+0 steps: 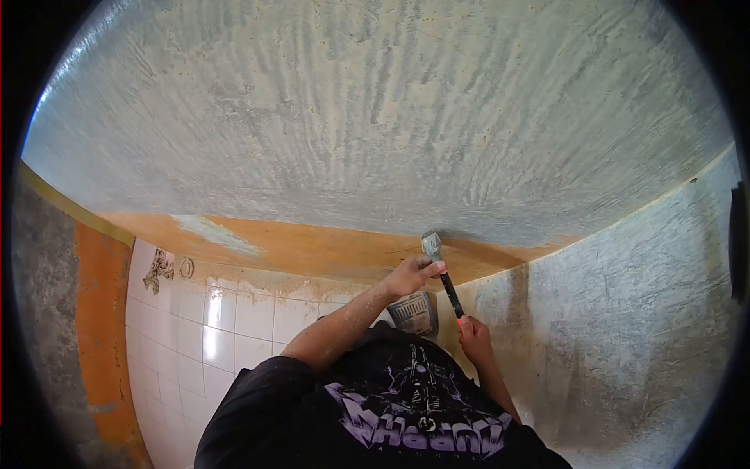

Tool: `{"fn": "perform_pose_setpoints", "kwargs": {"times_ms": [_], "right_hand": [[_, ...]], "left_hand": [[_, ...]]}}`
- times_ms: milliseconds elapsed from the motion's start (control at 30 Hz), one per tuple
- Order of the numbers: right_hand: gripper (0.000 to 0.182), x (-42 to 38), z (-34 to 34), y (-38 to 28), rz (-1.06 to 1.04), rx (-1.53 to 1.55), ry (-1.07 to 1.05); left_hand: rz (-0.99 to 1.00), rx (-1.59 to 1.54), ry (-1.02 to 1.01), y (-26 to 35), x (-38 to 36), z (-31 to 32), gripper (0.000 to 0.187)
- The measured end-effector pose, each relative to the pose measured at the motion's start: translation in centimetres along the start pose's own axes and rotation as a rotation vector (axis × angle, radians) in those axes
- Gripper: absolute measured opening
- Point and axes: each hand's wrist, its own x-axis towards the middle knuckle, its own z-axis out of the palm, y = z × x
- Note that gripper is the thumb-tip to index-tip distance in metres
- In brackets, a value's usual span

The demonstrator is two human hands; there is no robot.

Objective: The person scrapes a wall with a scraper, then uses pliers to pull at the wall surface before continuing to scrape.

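A tool with a long black handle [451, 294] and a pale, coated head [431, 244] is held in front of the chest, its head pointing at the lower wall. My left hand [414, 276] grips it just below the head, thumb along the handle. Lower down, the fingers of my right hand [474, 338] close round the handle's end, where a bit of orange shows. The head is close to the orange strip [312, 244] at the foot of the grey-streaked wall [351, 141]. Whether it touches the wall I cannot tell.
A dirty tray with a ribbed grid [414, 314] is on the floor, below my hands. White floor tiles [254, 313] have dust along the wall. A crumpled rag [158, 270] and a ring-shaped object [186, 268] lie at left. Another streaked wall [617, 328] stands at right.
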Motion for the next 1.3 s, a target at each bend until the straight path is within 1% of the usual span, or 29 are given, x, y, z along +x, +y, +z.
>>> {"fn": "perform_pose_setpoints", "kwargs": {"times_ms": [67, 133, 233, 333, 433, 533, 633, 667, 767, 833, 867, 933, 1033, 1133, 1167, 1300], "right_hand": [[0.041, -0.5, -0.1, -0.4, 0.049, 0.015, -0.006], [0.041, -0.8, -0.1, -1.3, 0.066, 0.053, -0.023], [0.041, -0.3, 0.3, 0.0, 0.038, 0.029, -0.026], [0.04, -0.6, 0.9, 0.4, 0.028, 0.103, -0.039], [0.04, -0.8, 0.2, -1.3, 0.113, 0.12, -0.036], [0.04, -0.1, 0.3, -0.2, 0.028, 0.097, -0.037], [0.039, -0.4, 0.2, -0.7, 0.081, 0.1, -0.041], [0.039, -0.3, -0.1, -0.7, 0.07, 0.095, -0.045], [0.039, 0.6, -0.4, 0.1, 0.025, 0.093, -0.049], [0.039, 1.0, -0.2, 0.6, -0.013, 0.074, -0.038], [0.039, 1.0, -0.5, 0.7, 0.008, 0.08, -0.044], [0.039, 1.1, -0.9, 0.4, 0.05, 0.089, -0.065], [0.039, 1.7, -2.0, 0.2, 0.058, 0.095, -0.111], [0.04, 2.0, -1.4, 1.3, -0.031, -0.003, -0.052], [0.04, 1.9, -1.6, 1.6, -0.016, 0.0, -0.037], [0.04, 1.4, -1.1, 0.6, 0.004, 0.055, -0.027]], "left_hand": [[-0.02, -0.02, 0.025, 0.0, -0.2, 0.4, 0.047], [0.007, -0.037, 0.032, -0.8, 0.0, 0.6, 0.047], [0.007, -0.044, 0.028, -0.8, -0.5, 0.2, 0.047], [-0.034, -0.026, 0.055, 0.0, -0.5, 0.7, 0.047], [-0.033, -0.042, 0.086, -0.2, -0.5, 1.2, 0.047], [-0.007, 0.003, 0.05, -0.8, -0.4, 0.2, 0.047], [-0.019, 0.021, 0.036, -0.4, 0.1, 0.4, 0.047], [-0.034, 0.018, 0.044, -0.3, 0.0, 0.5, 0.047], [0.006, -0.009, 0.081, -1.1, 0.1, 0.7, 0.047], [0.005, 0.008, 0.049, -1.1, 0.0, 0.1, 0.047], [0.007, 0.01, 0.032, -1.1, 0.1, 0.2, 0.047], [0.013, 0.027, 0.061, -0.7, 0.6, 0.9, 0.047], [0.018, 0.065, 0.098, -1.2, 0.5, 0.8, 0.048], [0.01, 0.074, 0.06, -1.0, 0.5, 0.3, 0.049], [0.004, 0.067, 0.041, -0.9, 0.5, 0.3, 0.049], [0.018, 0.055, 0.095, -1.6, 0.7, 0.8, 0.048]]}}
